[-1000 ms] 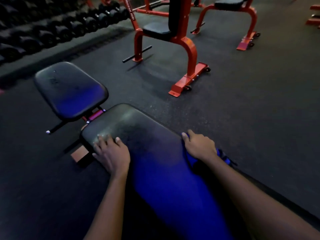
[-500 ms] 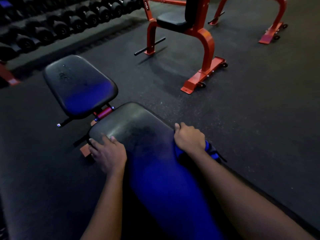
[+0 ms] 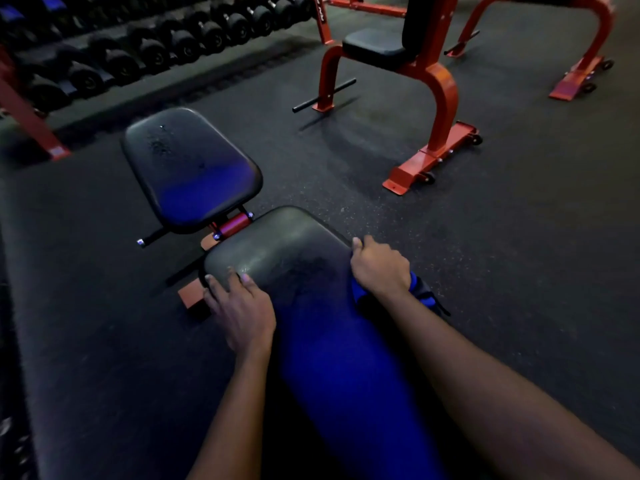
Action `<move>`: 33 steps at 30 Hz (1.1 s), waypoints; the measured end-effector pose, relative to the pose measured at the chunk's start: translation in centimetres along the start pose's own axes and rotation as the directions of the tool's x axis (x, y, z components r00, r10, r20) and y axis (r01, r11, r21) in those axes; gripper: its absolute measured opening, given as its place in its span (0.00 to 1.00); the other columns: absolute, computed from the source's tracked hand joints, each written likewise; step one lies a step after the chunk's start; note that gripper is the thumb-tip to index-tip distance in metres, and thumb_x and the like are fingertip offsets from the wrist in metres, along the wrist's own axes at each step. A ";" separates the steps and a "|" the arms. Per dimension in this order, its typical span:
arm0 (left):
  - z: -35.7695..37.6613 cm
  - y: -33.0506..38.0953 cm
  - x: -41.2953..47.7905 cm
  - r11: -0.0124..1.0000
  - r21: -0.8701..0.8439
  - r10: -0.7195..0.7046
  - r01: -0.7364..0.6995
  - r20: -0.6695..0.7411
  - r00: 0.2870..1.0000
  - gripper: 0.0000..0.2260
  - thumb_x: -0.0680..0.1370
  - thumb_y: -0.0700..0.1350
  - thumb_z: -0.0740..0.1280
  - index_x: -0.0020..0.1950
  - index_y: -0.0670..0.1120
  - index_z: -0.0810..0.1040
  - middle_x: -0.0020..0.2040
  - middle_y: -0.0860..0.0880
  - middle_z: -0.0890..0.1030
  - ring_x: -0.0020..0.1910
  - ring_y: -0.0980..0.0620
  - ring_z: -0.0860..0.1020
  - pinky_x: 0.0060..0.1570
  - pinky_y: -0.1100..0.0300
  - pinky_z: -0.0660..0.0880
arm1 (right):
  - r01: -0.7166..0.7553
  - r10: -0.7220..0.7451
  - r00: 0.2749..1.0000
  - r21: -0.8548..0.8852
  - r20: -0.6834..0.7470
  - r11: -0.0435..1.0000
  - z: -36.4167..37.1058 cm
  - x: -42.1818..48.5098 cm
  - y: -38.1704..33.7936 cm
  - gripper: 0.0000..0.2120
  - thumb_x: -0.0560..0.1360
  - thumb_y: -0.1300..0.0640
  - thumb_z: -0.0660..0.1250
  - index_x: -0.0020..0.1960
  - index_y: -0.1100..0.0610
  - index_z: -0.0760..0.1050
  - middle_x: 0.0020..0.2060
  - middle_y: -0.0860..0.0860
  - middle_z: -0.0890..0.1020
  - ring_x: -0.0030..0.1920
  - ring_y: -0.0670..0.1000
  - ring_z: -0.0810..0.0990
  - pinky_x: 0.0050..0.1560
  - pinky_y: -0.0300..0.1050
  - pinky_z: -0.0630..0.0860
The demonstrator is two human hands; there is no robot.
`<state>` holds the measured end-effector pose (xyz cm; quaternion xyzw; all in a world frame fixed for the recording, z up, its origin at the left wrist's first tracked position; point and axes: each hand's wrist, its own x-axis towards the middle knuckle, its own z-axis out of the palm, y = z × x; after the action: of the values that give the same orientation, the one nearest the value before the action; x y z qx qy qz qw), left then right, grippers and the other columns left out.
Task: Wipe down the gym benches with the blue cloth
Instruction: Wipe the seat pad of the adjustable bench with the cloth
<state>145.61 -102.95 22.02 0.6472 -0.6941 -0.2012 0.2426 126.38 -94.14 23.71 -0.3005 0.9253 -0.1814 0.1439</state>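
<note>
Dim gym, dark speckled rubber floor (image 3: 519, 244) all round. The blue cloth (image 3: 417, 289) is bunched in my right hand (image 3: 379, 268) at the right edge of the bench (image 3: 287, 244), on its long pad. My fingers curl down over the pad's side with the cloth under the palm, thumb up on top, and a fold of cloth sticks out behind my wrist, off the pad and above the floor.

My left hand (image 3: 239, 306) lies flat on the left side of the same pad, near its far end. Its fingers are straight and a little spread, tips on the top face, holding nothing. Between my hands the black pad shows a dull mottled patch; nearer me it has a blue sheen.

Just past the pad's far end is a short red bar (image 3: 233, 225), then the seat (image 3: 187, 168), black, with the same blue sheen at its near end and some speckled marks farther up.

Farther right stands a red bench (image 3: 440, 84) with a black seat and small wheels at its foot, and another red frame (image 3: 588, 46) beyond it. Along the top left runs a row of dumbbells (image 3: 156, 53)
</note>
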 end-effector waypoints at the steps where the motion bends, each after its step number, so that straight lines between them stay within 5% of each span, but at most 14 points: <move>1: 0.0 0.0 0.0 1.000 -0.020 0.006 -0.006 -0.002 1.000 0.21 0.84 0.49 0.51 0.75 0.44 0.66 0.78 0.37 0.57 0.76 0.38 0.54 0.73 0.44 0.55 | 0.033 -0.034 0.999 -0.025 -0.041 0.999 0.3 -0.5 0.1 0.21 0.83 0.44 0.48 0.65 0.54 0.71 0.60 0.59 0.79 0.59 0.63 0.77 0.55 0.55 0.71; 7: -1.5 -1.9 1.7 0.993 -0.107 0.049 -0.052 -0.037 0.998 0.15 0.83 0.43 0.56 0.66 0.41 0.75 0.70 0.37 0.68 0.67 0.39 0.64 0.65 0.50 0.61 | 0.244 -0.279 0.931 -0.166 -0.234 0.955 3.1 -8.6 -0.3 0.21 0.82 0.47 0.52 0.74 0.46 0.68 0.72 0.51 0.71 0.71 0.57 0.69 0.64 0.57 0.70; 11: -2.1 -3.4 6.3 0.985 -0.175 -0.012 0.014 0.011 1.000 0.14 0.83 0.42 0.57 0.66 0.40 0.74 0.67 0.37 0.68 0.64 0.38 0.65 0.62 0.51 0.59 | 0.462 -0.487 0.870 -0.227 -0.068 0.857 5.7 -14.0 -3.3 0.24 0.80 0.45 0.52 0.77 0.40 0.59 0.77 0.47 0.62 0.77 0.54 0.59 0.72 0.64 0.60; 17: -0.5 -3.6 8.3 0.912 -0.390 -0.081 0.129 0.137 0.987 0.20 0.85 0.46 0.52 0.77 0.46 0.62 0.76 0.43 0.61 0.73 0.42 0.63 0.71 0.51 0.59 | 0.323 -0.342 0.939 -0.239 -0.043 0.916 5.0 -5.7 -5.2 0.24 0.81 0.41 0.47 0.77 0.37 0.56 0.79 0.45 0.56 0.79 0.51 0.51 0.70 0.70 0.52; 22: -0.6 -4.1 8.1 0.850 -0.513 -0.058 0.120 0.137 0.989 0.20 0.85 0.43 0.52 0.77 0.44 0.63 0.74 0.40 0.63 0.71 0.42 0.66 0.68 0.58 0.60 | 0.091 -0.108 0.986 -0.140 -0.123 0.986 3.5 0.8 -7.6 0.22 0.82 0.46 0.51 0.76 0.41 0.60 0.76 0.48 0.65 0.75 0.53 0.63 0.67 0.65 0.62; 25: -0.2 -4.4 8.3 0.809 -0.575 -0.053 0.124 0.138 0.989 0.20 0.85 0.43 0.52 0.77 0.43 0.64 0.74 0.40 0.63 0.71 0.42 0.67 0.65 0.66 0.59 | 0.274 -0.308 0.935 -0.192 -0.177 0.942 6.0 -4.9 -8.9 0.22 0.81 0.50 0.54 0.75 0.42 0.64 0.75 0.49 0.67 0.75 0.53 0.64 0.65 0.58 0.67; 28: 0.2 -4.7 8.7 0.748 -0.653 -0.065 0.115 0.100 0.993 0.18 0.85 0.39 0.53 0.75 0.39 0.66 0.73 0.36 0.65 0.71 0.42 0.66 0.59 0.79 0.56 | 0.454 -0.490 0.864 -0.243 -0.117 0.857 9.0 -11.3 -10.6 0.23 0.79 0.47 0.54 0.74 0.38 0.63 0.76 0.47 0.66 0.76 0.53 0.63 0.69 0.63 0.63; 33: 0.4 -4.8 8.7 0.735 -0.664 -0.082 0.135 0.111 0.990 0.18 0.85 0.40 0.53 0.75 0.40 0.67 0.71 0.36 0.66 0.72 0.41 0.66 0.65 0.67 0.58 | 0.445 -0.471 0.882 -0.275 -0.032 0.852 7.2 -4.0 -11.7 0.21 0.81 0.43 0.51 0.74 0.37 0.63 0.76 0.48 0.65 0.77 0.54 0.60 0.69 0.68 0.59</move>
<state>148.84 -111.99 19.50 0.5484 -0.5449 -0.4746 0.4208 138.06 -102.33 22.88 -0.5190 0.8485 -0.1024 0.0102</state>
